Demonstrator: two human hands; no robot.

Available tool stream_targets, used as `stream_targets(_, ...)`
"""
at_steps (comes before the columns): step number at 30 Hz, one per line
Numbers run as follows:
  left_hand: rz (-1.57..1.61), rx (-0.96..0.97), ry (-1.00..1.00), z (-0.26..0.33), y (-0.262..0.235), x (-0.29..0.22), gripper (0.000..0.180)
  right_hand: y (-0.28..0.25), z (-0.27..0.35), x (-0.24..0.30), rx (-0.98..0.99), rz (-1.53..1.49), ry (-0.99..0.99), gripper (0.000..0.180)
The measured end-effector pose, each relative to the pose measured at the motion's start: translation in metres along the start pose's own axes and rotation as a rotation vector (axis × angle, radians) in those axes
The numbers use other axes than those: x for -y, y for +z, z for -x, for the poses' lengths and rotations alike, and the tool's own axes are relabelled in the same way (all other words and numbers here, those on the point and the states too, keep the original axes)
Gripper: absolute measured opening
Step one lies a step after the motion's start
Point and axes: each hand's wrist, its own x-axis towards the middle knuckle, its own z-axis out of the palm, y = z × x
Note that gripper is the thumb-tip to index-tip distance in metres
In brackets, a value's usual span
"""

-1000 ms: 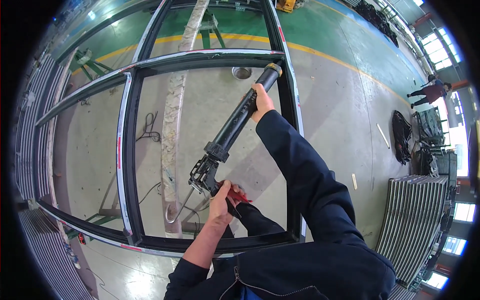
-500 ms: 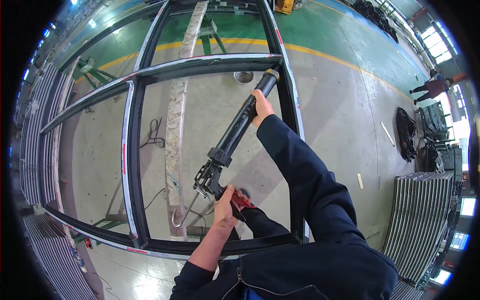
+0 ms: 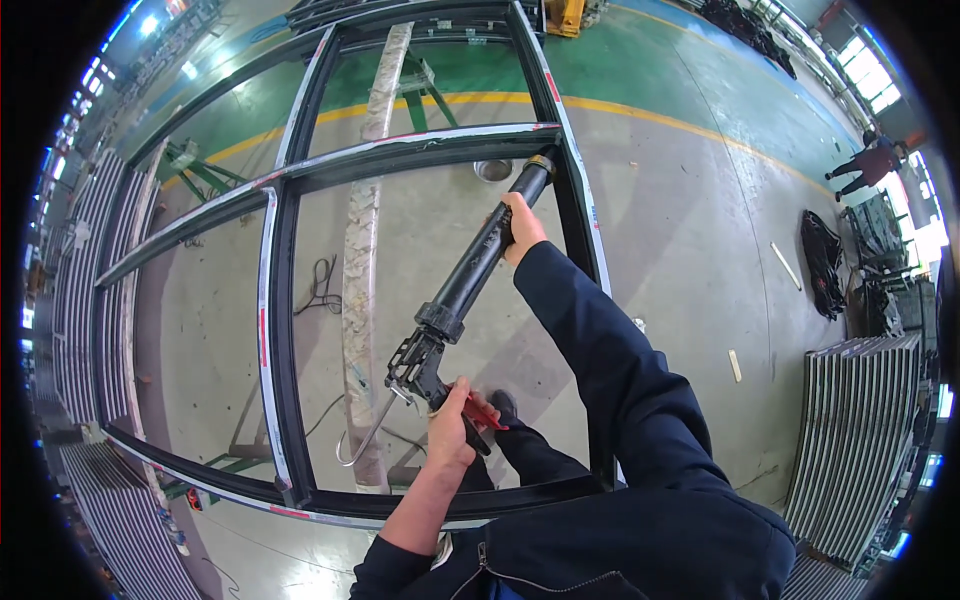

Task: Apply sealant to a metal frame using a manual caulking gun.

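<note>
Grey concrete floor is seen through and around a large dark frame, faced with pale film.

Nearest: the grip of a black caulking gun is wrapped by the left hand, fingers near a red lever. Whether the lever is squeezed cannot be told; if pressed too soon, bead could be let out off the joint. A bent metal rod is carried behind the grip, its hooked end over or close beside a wrapped beam; the wrapping could be snagged if the gun were swung back.

Farther along: the barrel is clasped from the side by the right hand, well apart from the left. The gun is held slantwise across one frame opening, its front collar near the inner corner. Contact at the tip cannot be made out. The film could be scraped or smeared if the long barrel were tipped by a slack forward grip.

Beyond: a round metal bowl is seen low through the opening, near the crossbar; drips could be missed by it, being off to one side. Farthest, another person is seen, well apart.
</note>
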Motion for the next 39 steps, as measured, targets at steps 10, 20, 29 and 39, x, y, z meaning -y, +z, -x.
stream_targets(10,-0.096,-0.073,0.104,0.021,0.012,-0.025,0.025,0.010,0.008,0.006,0.037,-0.097,0.022,0.035)
stream_targets(20,-0.209,-0.101,0.197,0.033,0.016,-0.033,0.025,0.017,0.026,0.013,0.053,-0.080,0.085,0.034)
stream_targets(29,-0.470,-0.149,0.422,0.060,0.038,-0.060,0.059,0.025,0.034,0.020,0.237,-0.431,0.079,0.040)
stream_targets(39,-0.306,0.102,0.474,0.096,0.080,-0.091,0.085,0.035,0.044,0.041,0.301,-0.673,0.024,0.051)
